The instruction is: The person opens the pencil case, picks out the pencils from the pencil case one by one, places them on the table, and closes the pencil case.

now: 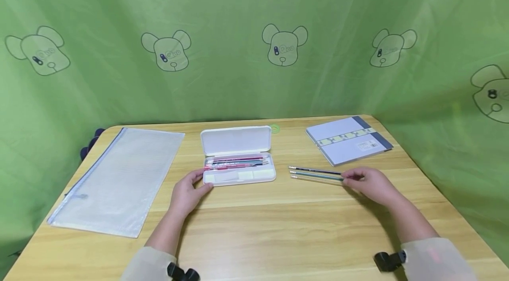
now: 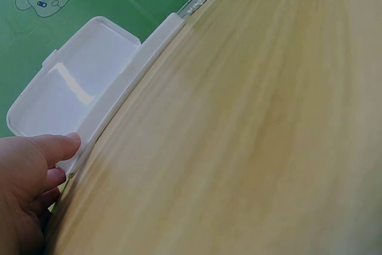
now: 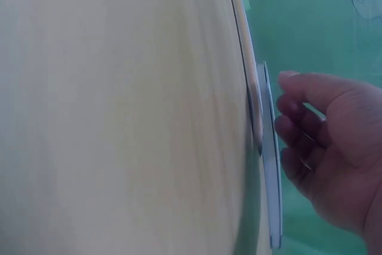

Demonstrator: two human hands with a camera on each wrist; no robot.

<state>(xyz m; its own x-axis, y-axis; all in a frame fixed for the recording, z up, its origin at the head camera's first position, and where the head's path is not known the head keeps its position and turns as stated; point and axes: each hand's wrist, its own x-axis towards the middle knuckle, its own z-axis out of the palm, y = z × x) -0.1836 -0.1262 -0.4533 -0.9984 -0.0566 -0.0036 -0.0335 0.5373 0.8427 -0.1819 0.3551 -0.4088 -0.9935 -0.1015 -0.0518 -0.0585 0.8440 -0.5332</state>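
A white plastic pencil case point(image 1: 239, 177) lies with its lid point(image 1: 236, 140) raised, holding several pencils point(image 1: 236, 162) in its back part. My left hand point(image 1: 187, 191) grips the case's left end; in the left wrist view the thumb point(image 2: 62, 146) presses its front edge, the other fingers beneath. Right of the case, three pencils point(image 1: 316, 174) lie side by side on the table, white tips to the left. My right hand point(image 1: 370, 184) is at their right ends, its fingertips overlapping them in the head view. The right wrist view shows its fingers point(image 3: 298, 123) loosely bent, nothing between them.
A translucent zip pouch point(image 1: 119, 179) lies flat on the left of the wooden table point(image 1: 278, 237). At the back right rests a pale lavender notebook point(image 1: 346, 148) with a patterned band and dark spine. A green curtain point(image 1: 226, 86) hangs behind and around the table.
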